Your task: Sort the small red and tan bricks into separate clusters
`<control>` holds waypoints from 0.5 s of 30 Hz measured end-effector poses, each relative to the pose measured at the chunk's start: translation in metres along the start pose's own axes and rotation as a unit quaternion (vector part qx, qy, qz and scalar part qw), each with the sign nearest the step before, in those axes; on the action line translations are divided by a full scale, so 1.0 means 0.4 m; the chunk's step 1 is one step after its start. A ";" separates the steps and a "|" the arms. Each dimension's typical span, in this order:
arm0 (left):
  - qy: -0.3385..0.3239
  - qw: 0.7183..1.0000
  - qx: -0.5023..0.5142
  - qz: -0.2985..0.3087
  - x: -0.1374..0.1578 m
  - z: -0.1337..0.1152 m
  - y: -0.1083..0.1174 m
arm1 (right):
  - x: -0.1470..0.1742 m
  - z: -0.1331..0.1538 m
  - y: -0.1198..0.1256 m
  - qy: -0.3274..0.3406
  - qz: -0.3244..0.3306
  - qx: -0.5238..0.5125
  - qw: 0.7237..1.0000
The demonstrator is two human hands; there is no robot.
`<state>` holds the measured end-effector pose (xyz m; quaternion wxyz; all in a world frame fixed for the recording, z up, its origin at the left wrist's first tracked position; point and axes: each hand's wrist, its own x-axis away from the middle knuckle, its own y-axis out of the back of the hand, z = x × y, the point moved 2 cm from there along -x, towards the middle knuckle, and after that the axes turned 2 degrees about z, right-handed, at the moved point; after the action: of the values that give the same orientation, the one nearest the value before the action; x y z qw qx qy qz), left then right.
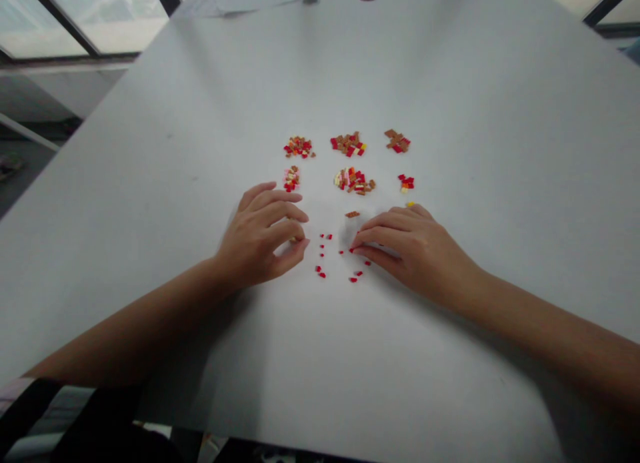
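Note:
My right hand (405, 243) pinches a tiny red building brick (351, 250) between thumb and fingertips, just above the table. Close by lie loose red bricks (353, 279), several of them in a scattered curve partly hidden by that hand. My left hand (273, 233) hovers to the left with its fingers curled and the thumb meeting the index fingertip; what it holds, if anything, cannot be made out. Between both hands runs a short column of small red bricks (322, 246). A flat brown plate piece (353, 214) sits a little beyond them.
On the white table (320, 356), small bricks lie in piles: a back left pile (299, 147), a back middle pile (349, 143), a brown-and-red pile (398, 141), a mixed pile (355, 181), a small red group (407, 183) and a pink-and-red pile (291, 177) beside my left fingers.

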<state>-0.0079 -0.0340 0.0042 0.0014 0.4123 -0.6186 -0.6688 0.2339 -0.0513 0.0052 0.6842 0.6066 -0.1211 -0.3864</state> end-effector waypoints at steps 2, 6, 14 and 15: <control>0.000 1.000 0.000 -0.002 0.000 0.000 0.000 | 0.001 0.002 -0.001 0.007 0.002 0.014 1.000; 0.001 1.000 -0.001 -0.002 0.002 0.001 -0.001 | 0.000 0.008 0.005 0.019 -0.010 0.018 1.000; 0.010 1.000 -0.005 0.008 0.001 -0.001 0.003 | -0.038 -0.015 0.007 -0.025 -0.020 -0.014 0.999; 0.014 1.000 -0.008 0.015 0.002 -0.002 0.003 | -0.050 -0.018 0.003 -0.029 -0.013 -0.017 0.999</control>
<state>-0.0086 -0.0351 0.0048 0.0233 0.4117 -0.6197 -0.6677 0.2256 -0.0327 0.0106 0.6853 0.5849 -0.1263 -0.4150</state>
